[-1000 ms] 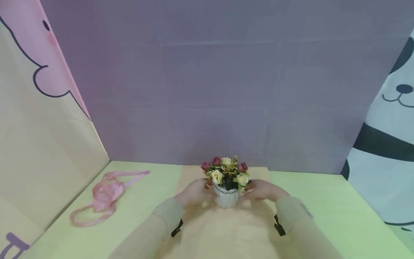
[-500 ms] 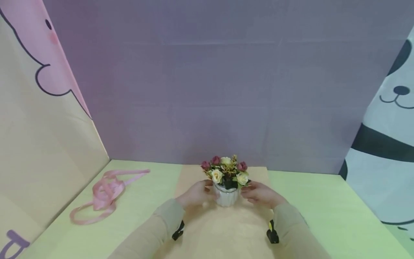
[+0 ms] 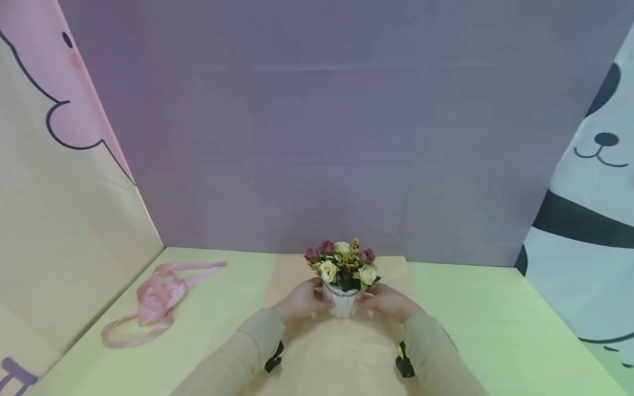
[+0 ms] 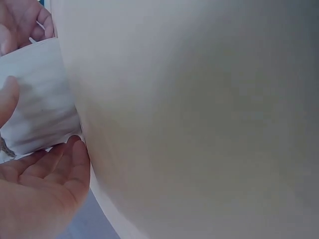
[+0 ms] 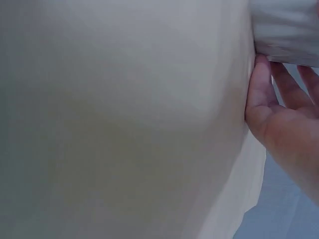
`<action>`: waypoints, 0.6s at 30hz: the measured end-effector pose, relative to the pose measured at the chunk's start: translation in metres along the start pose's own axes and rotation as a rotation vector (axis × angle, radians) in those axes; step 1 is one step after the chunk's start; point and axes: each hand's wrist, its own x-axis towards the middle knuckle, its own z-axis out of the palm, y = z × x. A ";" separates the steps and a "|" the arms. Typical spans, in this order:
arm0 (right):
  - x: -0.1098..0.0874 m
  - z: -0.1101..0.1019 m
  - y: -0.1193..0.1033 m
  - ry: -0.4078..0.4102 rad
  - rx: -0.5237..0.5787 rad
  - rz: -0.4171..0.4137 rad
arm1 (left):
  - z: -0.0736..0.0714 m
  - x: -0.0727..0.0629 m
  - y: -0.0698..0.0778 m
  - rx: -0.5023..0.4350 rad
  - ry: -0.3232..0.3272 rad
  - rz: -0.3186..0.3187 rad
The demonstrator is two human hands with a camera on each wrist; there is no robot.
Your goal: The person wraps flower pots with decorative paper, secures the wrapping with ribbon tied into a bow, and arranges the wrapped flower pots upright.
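A small white ribbed flowerpot [image 3: 342, 303] with artificial roses [image 3: 342, 267] in dark red and cream stands upright between both hands in the head view. My left hand [image 3: 302, 300] holds its left side; in the left wrist view the fingers [image 4: 52, 167] curl against the pot [image 4: 40, 99], and the thumb shows in front. From the opposite side my right hand [image 3: 388, 301] grips it. The right wrist view has those fingertips [image 5: 260, 62] right at the pot's lower wall. The far sides of the fingers are hidden behind the pot.
A loosely tangled pink ribbon [image 3: 158, 300] lies on the left of the green tabletop [image 3: 475, 319]. Beneath the pot runs a tan paper strip [image 3: 342, 357]. A purple-grey backdrop [image 3: 322, 137] rises behind, with printed side panels at left and right.
My right hand loosens from the pot, shifts its fingers, then comes back against its side. The left hand stays at the pot. The pot keeps its place on the tan strip.
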 end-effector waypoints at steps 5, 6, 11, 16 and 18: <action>0.001 0.003 0.001 0.006 -0.021 -0.027 | 0.001 0.002 0.000 0.000 0.002 -0.025; 0.002 0.003 0.001 0.017 -0.037 -0.030 | 0.001 0.002 0.001 -0.001 -0.001 -0.032; 0.004 0.004 0.001 0.104 -0.110 -0.021 | 0.000 0.003 0.011 0.060 -0.008 -0.055; 0.005 0.003 -0.002 0.128 -0.197 -0.068 | -0.003 0.002 0.018 0.080 -0.012 -0.029; 0.005 0.001 -0.002 0.097 -0.183 -0.117 | -0.005 0.003 0.020 0.045 -0.026 0.014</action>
